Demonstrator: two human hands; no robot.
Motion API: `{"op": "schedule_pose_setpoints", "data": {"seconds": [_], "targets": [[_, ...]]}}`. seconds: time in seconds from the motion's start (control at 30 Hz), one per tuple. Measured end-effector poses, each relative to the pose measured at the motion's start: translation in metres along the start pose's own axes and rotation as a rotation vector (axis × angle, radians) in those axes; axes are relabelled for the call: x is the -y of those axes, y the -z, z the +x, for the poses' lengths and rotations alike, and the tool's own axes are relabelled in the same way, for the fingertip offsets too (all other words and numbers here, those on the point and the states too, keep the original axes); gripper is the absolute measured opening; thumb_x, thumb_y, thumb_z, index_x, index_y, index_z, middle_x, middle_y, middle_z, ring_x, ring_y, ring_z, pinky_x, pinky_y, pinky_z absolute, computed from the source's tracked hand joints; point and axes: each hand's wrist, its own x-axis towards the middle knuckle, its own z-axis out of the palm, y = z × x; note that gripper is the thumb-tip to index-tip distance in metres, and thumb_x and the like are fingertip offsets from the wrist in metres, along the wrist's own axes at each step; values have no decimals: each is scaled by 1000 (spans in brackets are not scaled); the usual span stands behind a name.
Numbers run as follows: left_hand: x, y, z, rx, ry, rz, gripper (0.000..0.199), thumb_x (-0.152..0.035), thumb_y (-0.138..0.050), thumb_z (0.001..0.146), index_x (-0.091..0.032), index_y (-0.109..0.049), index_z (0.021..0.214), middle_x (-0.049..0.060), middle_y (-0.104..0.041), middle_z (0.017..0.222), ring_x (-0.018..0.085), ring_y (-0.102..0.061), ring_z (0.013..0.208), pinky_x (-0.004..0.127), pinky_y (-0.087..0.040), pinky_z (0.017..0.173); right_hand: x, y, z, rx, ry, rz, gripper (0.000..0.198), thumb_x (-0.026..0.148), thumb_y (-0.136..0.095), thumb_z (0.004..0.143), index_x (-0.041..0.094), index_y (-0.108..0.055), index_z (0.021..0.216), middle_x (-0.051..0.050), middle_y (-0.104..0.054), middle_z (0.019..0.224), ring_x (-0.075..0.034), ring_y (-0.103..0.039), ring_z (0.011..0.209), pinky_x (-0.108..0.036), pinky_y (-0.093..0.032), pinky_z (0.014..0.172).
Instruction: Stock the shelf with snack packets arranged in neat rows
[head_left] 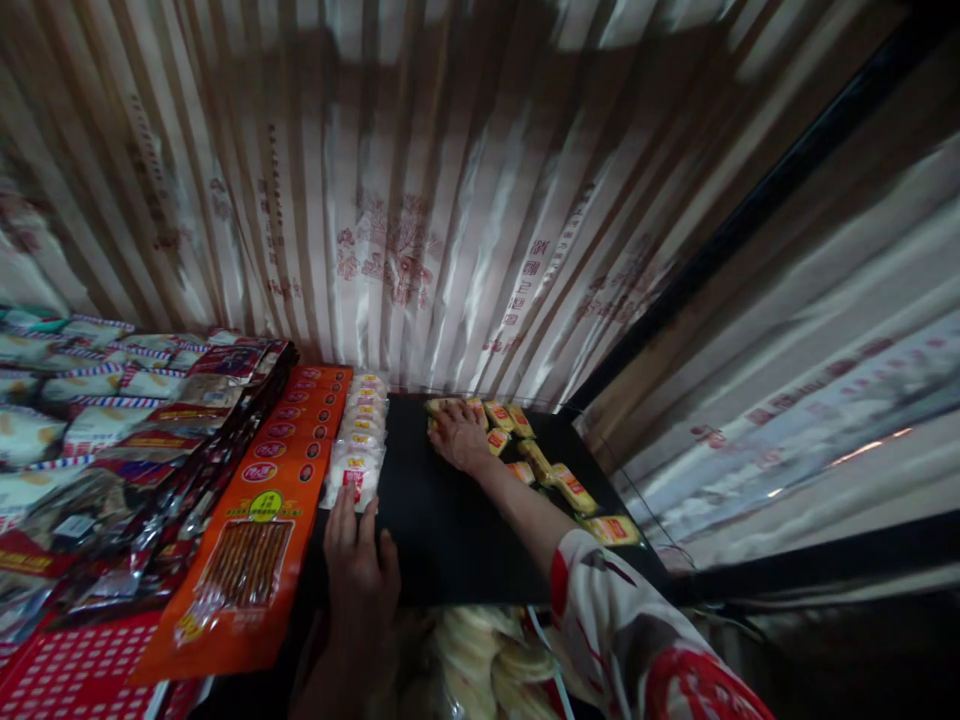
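My left hand (361, 570) is at the near end of a row of white snack packets (360, 478), its fingertips touching the front packet. Its fingers are stretched out and hold nothing. Farther back, my right hand (459, 436) lies over small yellow snack packets (498, 415) by the curtain, fingers spread across the tops of them. Part of the packets under that hand is hidden. More loose yellow packets, such as one yellow packet (574, 488), lie scattered right of my right forearm on the black tabletop (450, 540).
Orange snack bags (262, 500) overlap in a row left of the white packets. Dark glossy bags (150, 500) and white-blue bags (97, 425) fill the far left. A striped curtain (420, 220) stands behind, with a dark pole (712, 250) at right. Pale bagged goods (480, 660) sit below the table edge.
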Motion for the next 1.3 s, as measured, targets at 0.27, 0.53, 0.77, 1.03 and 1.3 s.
{"op": "schedule_pose_setpoints", "data": {"seconds": [0.27,0.53,0.77,1.03,1.3], "targets": [[-1,7,4,-25,-33,-34,36,-11,-46,82,-15,-48,118,18,-40,138,30,-36,129,51,-37,100,-26,2,-33,-35,-79,3,37,38,-39,88,17,-58,113,-12,-57,119,-26,-45,115,-38,-33,97],[-5,8,5,26,-18,-78,33,-11,-42,84,-17,-50,116,15,-44,135,28,-37,128,50,-38,99,-9,3,-2,-83,4,11,58,47,-42,86,16,-40,135,-9,-37,143,-29,-21,134,-43,-19,107],[-3,14,13,47,-8,-102,29,-12,-41,84,-15,-54,109,15,-49,131,27,-36,129,49,-38,101,-21,-10,-1,91,-54,-32,46,34,-33,92,26,-39,136,-3,-35,146,-25,-23,135,-44,-15,108],[4,17,8,151,48,-32,29,-13,-42,81,-12,-60,104,14,-58,122,29,-36,130,48,-40,99,-28,-1,-27,11,-101,-27,42,35,-35,92,18,-53,126,-8,-45,139,-27,-27,134,-45,-20,108],[9,25,7,218,49,-20,33,-10,-41,81,-11,-60,108,13,-56,126,29,-35,130,48,-40,102,40,6,-83,-259,67,463,40,33,-34,91,15,-61,113,-12,-51,132,-22,-44,124,-40,-36,104]]}}
